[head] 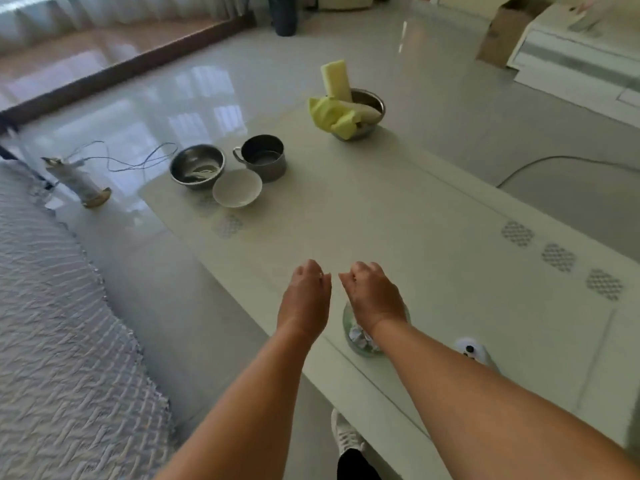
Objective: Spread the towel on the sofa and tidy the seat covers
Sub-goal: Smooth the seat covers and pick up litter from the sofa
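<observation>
A person stands at a low surface (pixel 398 216) with both arms stretched out, nothing in either hand.

The left hand (pixel 304 299) and right hand (pixel 375 296) hover side by side above the surface, fingers loosely curled, gripping nothing. A yellow towel (pixel 330 116) hangs crumpled over the rim of a steel bowl (pixel 372 102) at the far end, well apart from the hands. The sofa's textured cover (pixel 59 327) lies at the left, untouched. As I judge it, the task has barely begun: the towel is not yet fetched or spread, the covers not tidied.
</observation>
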